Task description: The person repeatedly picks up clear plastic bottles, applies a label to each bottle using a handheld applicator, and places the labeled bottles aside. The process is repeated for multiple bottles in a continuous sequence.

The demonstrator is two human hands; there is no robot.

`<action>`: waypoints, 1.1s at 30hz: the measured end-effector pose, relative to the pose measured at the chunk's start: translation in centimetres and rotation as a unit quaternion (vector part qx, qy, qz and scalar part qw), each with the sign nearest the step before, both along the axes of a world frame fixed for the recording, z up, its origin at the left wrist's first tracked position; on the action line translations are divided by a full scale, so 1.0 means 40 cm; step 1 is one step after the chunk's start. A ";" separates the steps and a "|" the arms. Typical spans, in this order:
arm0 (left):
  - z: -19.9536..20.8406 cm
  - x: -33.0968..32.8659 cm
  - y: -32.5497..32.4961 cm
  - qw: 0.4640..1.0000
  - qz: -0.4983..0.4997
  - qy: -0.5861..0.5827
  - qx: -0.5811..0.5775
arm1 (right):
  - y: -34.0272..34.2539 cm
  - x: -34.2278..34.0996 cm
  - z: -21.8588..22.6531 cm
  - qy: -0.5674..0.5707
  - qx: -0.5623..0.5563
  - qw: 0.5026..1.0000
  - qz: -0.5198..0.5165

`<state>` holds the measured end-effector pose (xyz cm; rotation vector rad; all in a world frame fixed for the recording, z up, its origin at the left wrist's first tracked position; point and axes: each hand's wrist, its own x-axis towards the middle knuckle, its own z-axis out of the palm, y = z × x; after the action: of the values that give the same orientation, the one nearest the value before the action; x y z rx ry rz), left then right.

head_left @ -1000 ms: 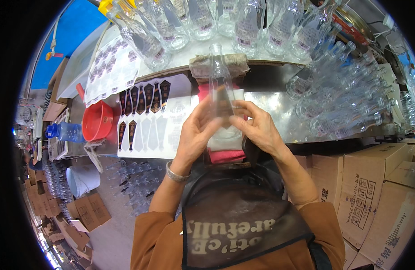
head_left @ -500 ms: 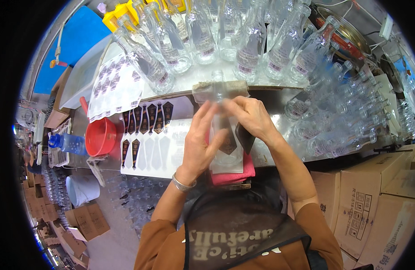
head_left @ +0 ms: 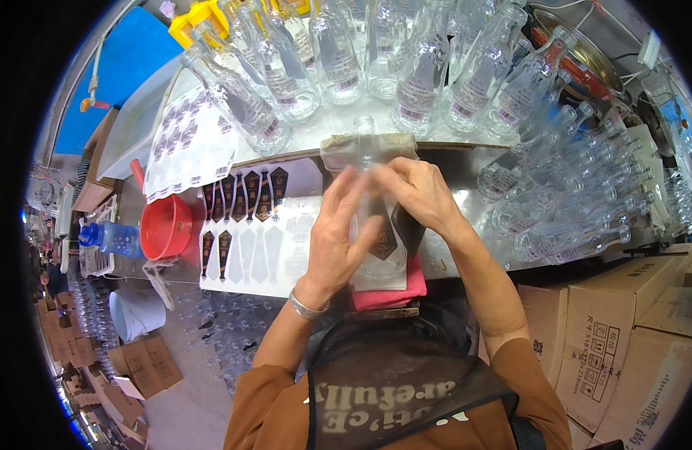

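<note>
A clear glass bottle (head_left: 388,266) lies in front of me, its neck on a folded beige cloth and its base toward me. A dark pointed label (head_left: 381,244) shows on its upper side. My left hand (head_left: 337,231) rests along the bottle's left side, thumb and fingers apart, fingertips blurred near the neck. My right hand (head_left: 419,196) is curled, its fingertips at the bottle's shoulder. From beneath its palm sticks a dark flat piece (head_left: 409,229), apparently held there; its grip is partly hidden.
A label sheet (head_left: 244,281) with several dark labels lies left, beside a red plastic basin (head_left: 167,226). Labelled bottles (head_left: 277,82) stand along the far side; more bottles (head_left: 574,217) lie at right. A pink cloth (head_left: 387,298) lies under the bottle's base. Cardboard boxes (head_left: 586,330) stand lower right.
Both hands keep nearly the same pose at the bottle, with small blurred finger movement near the neck. The view has shifted slightly.
</note>
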<state>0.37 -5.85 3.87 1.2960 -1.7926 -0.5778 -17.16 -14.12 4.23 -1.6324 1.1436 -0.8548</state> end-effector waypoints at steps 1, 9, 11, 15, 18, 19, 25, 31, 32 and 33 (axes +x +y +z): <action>0.002 0.000 0.000 1.000 0.000 0.000 0.001 | 0.000 0.001 0.001 0.000 0.002 1.000 0.000; 0.008 0.000 0.005 1.000 0.010 -0.010 0.001 | 0.029 -0.061 -0.092 -0.183 0.165 0.964 -0.099; -0.002 0.000 -0.001 0.999 0.005 -0.040 -0.020 | 0.057 -0.107 -0.201 -0.333 0.240 0.887 -0.211; -0.015 -0.001 0.006 1.000 0.007 0.025 0.001 | 0.094 -0.099 -0.192 -0.466 0.231 0.824 -0.226; -0.014 -0.007 0.007 0.996 0.006 0.082 0.025 | 0.068 -0.077 0.009 -0.233 0.036 0.967 -0.101; -0.010 -0.007 0.007 0.996 0.004 0.085 0.030 | 0.049 -0.067 0.054 -0.161 -0.041 0.985 -0.054; -0.010 -0.014 0.004 0.994 0.005 0.105 0.038 | -0.061 -0.018 0.124 0.052 -0.277 0.959 -0.004; -0.006 -0.016 0.005 0.993 0.006 0.107 0.040 | -0.063 -0.013 0.116 0.035 -0.269 0.963 0.009; -0.005 -0.014 0.007 0.993 0.007 0.106 0.043 | -0.063 -0.013 0.126 0.031 -0.275 0.961 0.003; -0.003 -0.013 0.008 0.993 0.007 0.105 0.046 | -0.051 -0.015 0.138 0.018 -0.215 0.975 0.053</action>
<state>-0.14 -5.51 3.73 1.2580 -1.5999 -0.7671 -17.75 -16.15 9.75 -2.0471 0.9261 -1.0583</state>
